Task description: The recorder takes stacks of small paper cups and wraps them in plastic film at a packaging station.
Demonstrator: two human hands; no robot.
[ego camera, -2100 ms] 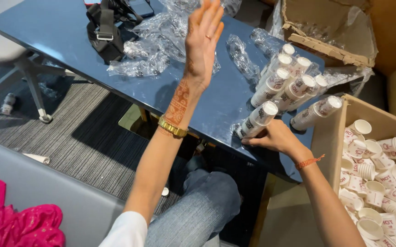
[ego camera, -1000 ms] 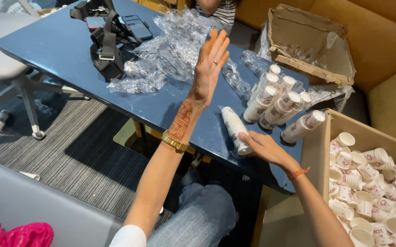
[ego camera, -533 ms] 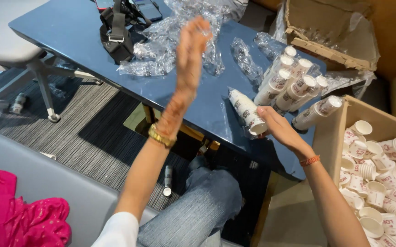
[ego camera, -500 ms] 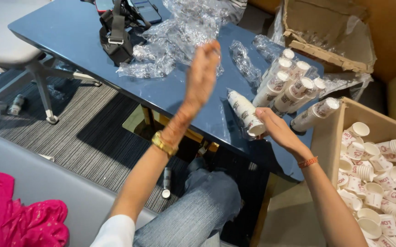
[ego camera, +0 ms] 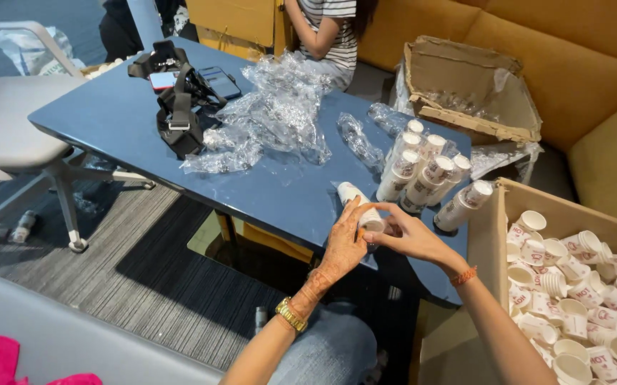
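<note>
While crumpled clear plastic wrap litters the blue table and more sleeves of paper cups lie clustered just beyond, we bring both hands together at the table's near edge. Our left hand curls its fingers around a wrapped sleeve of white paper cups lying on the tabletop, while our right hand pinches the sleeve's near end. At right, an open cardboard box holds loose cups. A black strap harness and a phone rest at the far side, where another person in a striped top sits. A grey chair stands at left, an orange sofa behind.
</note>
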